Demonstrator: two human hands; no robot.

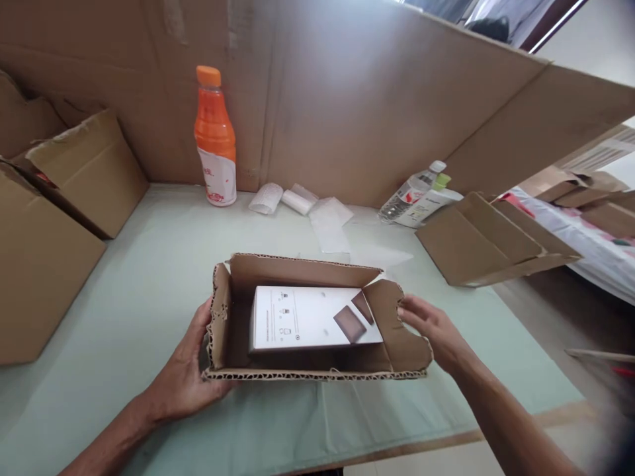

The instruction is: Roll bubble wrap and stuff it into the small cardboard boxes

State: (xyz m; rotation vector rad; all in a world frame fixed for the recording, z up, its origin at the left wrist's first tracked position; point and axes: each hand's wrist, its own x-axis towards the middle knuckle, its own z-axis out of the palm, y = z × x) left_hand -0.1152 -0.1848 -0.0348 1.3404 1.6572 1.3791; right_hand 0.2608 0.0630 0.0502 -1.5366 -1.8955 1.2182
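An open-topped cardboard box [302,272] with rough, torn edges is between my two hands above the table. Inside it lies a white printed box [310,320], which bears small line drawings and two brown rectangular pictures. My left hand [186,373] grips the cardboard box at its left end, with some fingers hidden beneath it. At the opposite end, my right hand [436,330] holds the notched side wall, fingertips at the edge. Neither hand touches the white box.
An orange bottle [217,142] stands by the cardboard back panel [307,86]. Rolled clear wrap [297,198] lies alongside. A clear bottle [409,195] and a white tube [427,208] lean near a right-hand carton [481,238]. Larger cartons [49,264] occupy the left of the green-covered table [143,284].
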